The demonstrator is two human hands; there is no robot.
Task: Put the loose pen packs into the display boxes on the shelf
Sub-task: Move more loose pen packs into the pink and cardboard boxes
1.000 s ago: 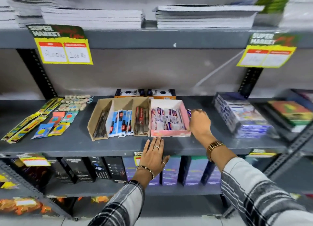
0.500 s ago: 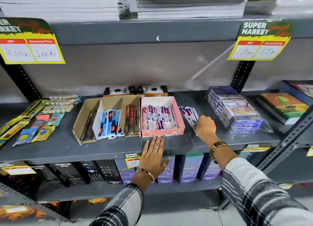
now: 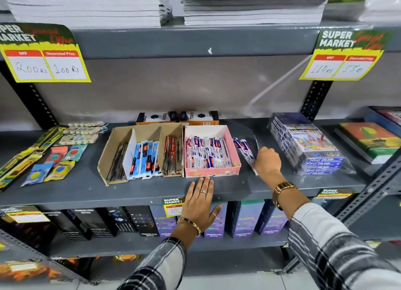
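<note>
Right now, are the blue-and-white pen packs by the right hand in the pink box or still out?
Out. The loose pen packs lie on the shelf right of the pink box, under the right hand.

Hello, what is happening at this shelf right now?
A person is tidying pen packs on a grey shelf. The right hand is closed on loose pen packs lying just right of the pink box, which already holds similar packs. The left hand rests flat and open on the shelf edge, in front of that box.
</note>
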